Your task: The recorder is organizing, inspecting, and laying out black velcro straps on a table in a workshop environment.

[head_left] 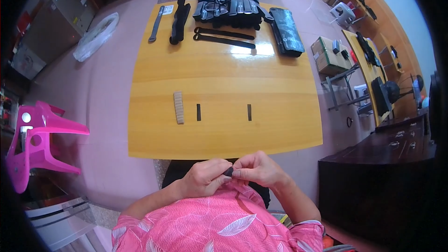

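Note:
Close to my body, just off the table's near edge, my left hand (205, 177) and my right hand (259, 170) meet with fingers pinched. Between them is a small black rolled piece (228, 171), mostly covered by the fingers; it looks like soft strap material. Ahead on the wooden table (224, 74) lie two short black strips (199, 112), set apart from each other. Left of these lies a ribbed beige strip (178, 108). Two long black straps with end loops (225, 41) lie side by side farther back.
Tied bundles of black straps (227, 11) stand at the table's far side. A flat black pack (286, 32) lies right of them, a folded black strap (179, 22) and a grey strap (157, 24) left. A pink stool (42, 142) stands left, a dark cabinet (373, 177) right.

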`<state>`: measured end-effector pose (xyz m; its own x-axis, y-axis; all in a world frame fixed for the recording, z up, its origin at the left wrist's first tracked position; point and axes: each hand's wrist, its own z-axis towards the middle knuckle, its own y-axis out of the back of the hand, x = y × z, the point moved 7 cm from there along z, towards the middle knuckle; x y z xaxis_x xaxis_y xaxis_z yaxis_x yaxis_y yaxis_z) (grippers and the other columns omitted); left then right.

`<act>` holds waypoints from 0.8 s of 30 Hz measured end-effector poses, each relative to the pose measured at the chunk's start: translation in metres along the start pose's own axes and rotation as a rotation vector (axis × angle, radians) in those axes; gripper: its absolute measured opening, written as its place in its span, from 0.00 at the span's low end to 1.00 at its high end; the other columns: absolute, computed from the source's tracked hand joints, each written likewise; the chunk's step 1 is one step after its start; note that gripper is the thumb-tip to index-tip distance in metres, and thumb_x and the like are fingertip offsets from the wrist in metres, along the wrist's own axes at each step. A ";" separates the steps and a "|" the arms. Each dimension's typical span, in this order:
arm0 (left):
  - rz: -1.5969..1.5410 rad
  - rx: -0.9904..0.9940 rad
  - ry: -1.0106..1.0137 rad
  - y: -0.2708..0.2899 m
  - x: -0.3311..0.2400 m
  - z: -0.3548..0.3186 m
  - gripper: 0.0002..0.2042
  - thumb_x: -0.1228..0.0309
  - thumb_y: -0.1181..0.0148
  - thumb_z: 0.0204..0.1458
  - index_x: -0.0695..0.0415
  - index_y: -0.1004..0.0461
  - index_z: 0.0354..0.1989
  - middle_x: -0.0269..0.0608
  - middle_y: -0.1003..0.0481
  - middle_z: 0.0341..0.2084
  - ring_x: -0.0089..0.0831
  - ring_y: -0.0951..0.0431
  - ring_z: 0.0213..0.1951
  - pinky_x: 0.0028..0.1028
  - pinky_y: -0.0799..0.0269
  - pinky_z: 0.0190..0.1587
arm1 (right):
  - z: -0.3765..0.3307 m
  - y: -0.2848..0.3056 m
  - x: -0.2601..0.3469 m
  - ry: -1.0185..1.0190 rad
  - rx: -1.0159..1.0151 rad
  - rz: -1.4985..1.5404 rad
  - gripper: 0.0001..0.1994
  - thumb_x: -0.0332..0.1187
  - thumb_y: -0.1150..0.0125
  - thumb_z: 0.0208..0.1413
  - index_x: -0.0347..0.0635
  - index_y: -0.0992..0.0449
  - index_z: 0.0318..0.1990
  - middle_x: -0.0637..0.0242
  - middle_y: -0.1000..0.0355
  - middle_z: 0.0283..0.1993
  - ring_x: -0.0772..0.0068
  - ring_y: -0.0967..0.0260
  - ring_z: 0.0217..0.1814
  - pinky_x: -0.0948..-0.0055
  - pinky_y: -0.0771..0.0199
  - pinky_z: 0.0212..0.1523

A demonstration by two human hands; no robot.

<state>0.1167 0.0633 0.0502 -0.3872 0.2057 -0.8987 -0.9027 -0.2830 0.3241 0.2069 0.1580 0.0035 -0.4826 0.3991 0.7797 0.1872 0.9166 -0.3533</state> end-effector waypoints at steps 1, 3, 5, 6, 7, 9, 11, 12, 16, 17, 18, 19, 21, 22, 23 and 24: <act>-0.001 0.003 -0.004 0.000 -0.001 -0.001 0.13 0.80 0.39 0.43 0.66 0.29 0.39 0.49 0.27 0.31 0.42 0.25 0.32 0.31 0.29 0.33 | 0.000 -0.001 0.000 0.004 0.023 -0.014 0.08 0.30 0.40 0.54 0.31 0.23 0.34 0.70 0.27 0.28 0.83 0.33 0.28 0.83 0.33 0.29; -0.001 0.008 -0.009 -0.001 -0.002 -0.001 0.13 0.81 0.39 0.43 0.66 0.29 0.39 0.49 0.27 0.31 0.42 0.25 0.32 0.31 0.29 0.33 | -0.001 -0.002 0.000 0.009 0.012 -0.026 0.07 0.29 0.40 0.53 0.31 0.23 0.33 0.70 0.27 0.27 0.84 0.33 0.27 0.82 0.33 0.28; 0.022 0.033 -0.031 -0.004 -0.004 -0.001 0.13 0.81 0.39 0.42 0.66 0.30 0.38 0.49 0.27 0.31 0.43 0.24 0.32 0.32 0.28 0.33 | -0.001 -0.003 0.002 0.013 0.000 -0.036 0.07 0.28 0.40 0.51 0.31 0.23 0.33 0.70 0.27 0.26 0.84 0.33 0.26 0.82 0.33 0.28; 0.022 0.036 -0.032 -0.006 -0.004 -0.001 0.13 0.81 0.39 0.42 0.66 0.30 0.38 0.49 0.27 0.31 0.43 0.24 0.32 0.32 0.28 0.33 | -0.002 -0.001 0.001 -0.043 -0.038 -0.085 0.07 0.27 0.41 0.48 0.31 0.23 0.32 0.71 0.28 0.25 0.84 0.34 0.25 0.82 0.34 0.26; 0.052 0.034 -0.058 -0.008 -0.007 -0.001 0.13 0.81 0.38 0.41 0.66 0.30 0.37 0.50 0.27 0.31 0.44 0.25 0.32 0.33 0.28 0.33 | -0.002 0.001 -0.002 -0.100 -0.077 -0.135 0.06 0.25 0.42 0.46 0.31 0.23 0.30 0.71 0.28 0.24 0.85 0.35 0.24 0.82 0.35 0.25; 0.080 0.034 -0.086 -0.011 -0.009 -0.004 0.13 0.81 0.38 0.40 0.65 0.30 0.37 0.50 0.27 0.31 0.45 0.25 0.31 0.33 0.27 0.33 | -0.004 -0.001 -0.005 -0.104 -0.100 -0.144 0.06 0.25 0.43 0.44 0.30 0.23 0.28 0.71 0.29 0.22 0.85 0.36 0.23 0.82 0.36 0.24; 0.138 0.098 -0.082 -0.018 -0.008 -0.007 0.13 0.80 0.38 0.39 0.65 0.30 0.36 0.50 0.27 0.30 0.45 0.24 0.31 0.34 0.27 0.32 | -0.007 -0.002 -0.009 -0.110 -0.122 -0.155 0.06 0.25 0.45 0.43 0.30 0.23 0.27 0.72 0.30 0.21 0.85 0.37 0.22 0.82 0.37 0.22; 0.138 0.099 -0.082 -0.019 -0.009 -0.007 0.13 0.80 0.38 0.39 0.65 0.30 0.36 0.50 0.27 0.30 0.45 0.24 0.31 0.34 0.27 0.32 | -0.009 -0.003 -0.009 -0.087 -0.148 -0.166 0.06 0.25 0.45 0.43 0.31 0.24 0.25 0.73 0.31 0.20 0.86 0.38 0.21 0.82 0.39 0.21; 0.045 0.110 0.007 -0.018 -0.009 -0.007 0.10 0.81 0.39 0.40 0.65 0.29 0.34 0.50 0.27 0.27 0.44 0.25 0.29 0.31 0.28 0.30 | -0.014 -0.005 -0.010 -0.044 -0.212 -0.266 0.06 0.27 0.45 0.40 0.32 0.26 0.21 0.69 0.32 0.17 0.84 0.39 0.21 0.77 0.38 0.21; -0.050 0.148 0.103 -0.020 -0.003 -0.010 0.09 0.81 0.39 0.41 0.65 0.28 0.33 0.50 0.27 0.26 0.42 0.24 0.28 0.29 0.28 0.30 | -0.014 -0.008 -0.012 -0.040 -0.213 -0.268 0.06 0.27 0.45 0.40 0.32 0.26 0.21 0.69 0.32 0.17 0.84 0.39 0.21 0.77 0.38 0.21; -0.047 0.147 0.099 -0.020 -0.003 -0.011 0.09 0.81 0.39 0.41 0.65 0.28 0.33 0.50 0.27 0.26 0.42 0.24 0.28 0.29 0.28 0.30 | -0.014 -0.011 -0.013 -0.014 -0.219 -0.282 0.05 0.25 0.46 0.40 0.32 0.26 0.21 0.73 0.33 0.17 0.86 0.41 0.21 0.79 0.41 0.21; -0.103 0.111 0.142 -0.018 0.000 -0.013 0.09 0.80 0.39 0.41 0.65 0.27 0.33 0.49 0.27 0.25 0.38 0.24 0.26 0.27 0.28 0.29 | -0.014 -0.013 -0.013 0.012 -0.225 -0.297 0.04 0.24 0.47 0.40 0.32 0.26 0.21 0.76 0.35 0.18 0.88 0.44 0.21 0.81 0.44 0.20; -0.158 0.070 0.182 -0.016 0.004 -0.018 0.08 0.80 0.39 0.42 0.65 0.26 0.33 0.48 0.26 0.24 0.34 0.24 0.25 0.25 0.29 0.28 | -0.014 -0.017 -0.013 0.056 -0.219 -0.286 0.04 0.24 0.47 0.39 0.32 0.26 0.21 0.76 0.35 0.17 0.88 0.44 0.21 0.81 0.45 0.20; -0.258 0.058 0.251 -0.017 0.013 -0.022 0.09 0.79 0.39 0.42 0.65 0.26 0.33 0.47 0.26 0.24 0.31 0.25 0.25 0.24 0.30 0.27 | -0.014 -0.019 -0.012 0.098 -0.214 -0.271 0.04 0.24 0.47 0.39 0.32 0.26 0.21 0.76 0.35 0.17 0.87 0.44 0.21 0.80 0.45 0.19; -0.357 0.045 0.319 -0.019 0.019 -0.024 0.09 0.79 0.39 0.41 0.65 0.25 0.34 0.46 0.26 0.24 0.28 0.25 0.24 0.23 0.30 0.26 | -0.014 -0.020 -0.014 0.101 -0.213 -0.275 0.04 0.24 0.47 0.39 0.32 0.26 0.21 0.76 0.35 0.17 0.87 0.44 0.21 0.80 0.45 0.19; -0.355 0.042 0.316 -0.019 0.017 -0.026 0.09 0.79 0.39 0.41 0.65 0.25 0.34 0.46 0.26 0.24 0.28 0.25 0.24 0.23 0.30 0.26 | -0.013 -0.021 -0.016 0.103 -0.222 -0.259 0.04 0.24 0.46 0.38 0.31 0.26 0.21 0.76 0.35 0.17 0.87 0.44 0.21 0.80 0.45 0.19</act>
<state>0.1320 0.0483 0.0211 0.0166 -0.0142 -0.9998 -0.9781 -0.2075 -0.0132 0.2221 0.1328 0.0047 -0.4513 0.1428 0.8809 0.2571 0.9661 -0.0249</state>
